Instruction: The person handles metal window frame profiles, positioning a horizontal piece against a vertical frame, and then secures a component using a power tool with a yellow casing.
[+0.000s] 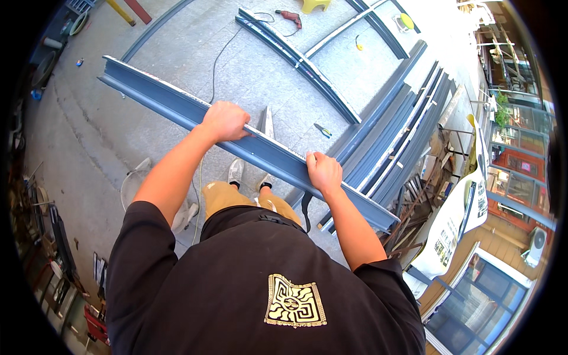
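Note:
A long dark grey metal profile (160, 97) with a channel shape crosses in front of my body, slanting from the far left down to the near right. My left hand (226, 121) is closed around its upper edge near the middle. Farther right, my right hand (324, 171) grips the same edge, fingers wrapped over it. The profile is held above the floor, over my feet. Just beyond it, between my hands, a pointed metal piece (268, 123) shows partly. Pliers (322, 130) with coloured handles lie on the concrete beyond my right hand.
Several long grey profiles (384, 130) lie stacked at the right, beside scrap wood (431, 171) and a white printed sack (452, 219). A metal frame (302, 62) lies ahead, near a red drill (290, 18) with a cable (219, 65). A yellow stool (315, 5) stands beyond.

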{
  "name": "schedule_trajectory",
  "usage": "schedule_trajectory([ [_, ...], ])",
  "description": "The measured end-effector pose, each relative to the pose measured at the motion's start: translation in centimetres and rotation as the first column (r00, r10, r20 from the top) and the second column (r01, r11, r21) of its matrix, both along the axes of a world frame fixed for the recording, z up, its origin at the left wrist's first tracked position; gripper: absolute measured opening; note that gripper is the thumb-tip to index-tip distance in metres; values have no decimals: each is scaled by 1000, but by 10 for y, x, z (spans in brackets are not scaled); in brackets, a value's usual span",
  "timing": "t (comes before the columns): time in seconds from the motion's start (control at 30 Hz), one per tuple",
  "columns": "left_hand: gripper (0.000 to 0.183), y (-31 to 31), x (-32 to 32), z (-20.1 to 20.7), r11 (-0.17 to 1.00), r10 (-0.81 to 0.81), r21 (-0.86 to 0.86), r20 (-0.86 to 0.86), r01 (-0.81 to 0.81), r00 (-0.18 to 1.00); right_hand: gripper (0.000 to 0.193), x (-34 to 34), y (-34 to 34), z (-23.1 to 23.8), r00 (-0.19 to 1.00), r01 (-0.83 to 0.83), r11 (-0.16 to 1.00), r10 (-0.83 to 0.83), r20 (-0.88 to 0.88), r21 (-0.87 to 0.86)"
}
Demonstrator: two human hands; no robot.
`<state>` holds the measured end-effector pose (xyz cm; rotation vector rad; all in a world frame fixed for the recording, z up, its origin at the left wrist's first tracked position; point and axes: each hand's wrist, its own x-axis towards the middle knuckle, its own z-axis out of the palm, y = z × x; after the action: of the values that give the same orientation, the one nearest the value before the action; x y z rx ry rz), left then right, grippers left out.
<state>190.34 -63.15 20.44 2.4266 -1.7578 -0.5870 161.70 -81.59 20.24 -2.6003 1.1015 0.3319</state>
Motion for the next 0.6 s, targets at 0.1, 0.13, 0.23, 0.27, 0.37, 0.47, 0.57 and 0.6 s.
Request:
schedule_trajectory([
  [0.1, 34, 0, 7, -2, 999, -4, -49, 6, 5, 1000, 53, 8, -2, 6, 1000, 15, 1000, -15, -16, 22],
  [0.13, 34, 0, 8, -3, 999, -6, -48, 6, 7, 1000, 53, 11, -2, 9, 999, 20, 999, -19, -29, 33],
  [0.23, 35, -1, 6, -1, 999, -10, -41, -2, 10, 1000, 54, 11, -2, 16, 999, 24, 999, -23, -30, 41],
  [0.27, 35, -2, 6, 0, 999, -8, -34, -5, 8, 1000, 54, 11, -2, 18, 999, 28, 999, -27, -29, 40],
  [0.37, 35, -6, 4, 4, 999, -8, -34, 3, 8, 1000, 55, 8, -4, 23, 999, 25, 999, -24, -36, 25],
  [0.47, 35, -11, 1, 7, 999, -15, -42, 4, 16, 1000, 55, 4, -8, 26, 999, 35, 999, -34, -34, 24],
  [0.57, 35, -16, -5, 7, 1000, -16, -22, 8, 16, 1000, 55, -2, -13, 26, 999, 41, 999, -41, -26, 19],
  [0.6, 35, -17, -8, 8, 1000, -18, -22, 10, 19, 1000, 55, -3, -15, 27, 999, 42, 998, -41, -31, 37],
])
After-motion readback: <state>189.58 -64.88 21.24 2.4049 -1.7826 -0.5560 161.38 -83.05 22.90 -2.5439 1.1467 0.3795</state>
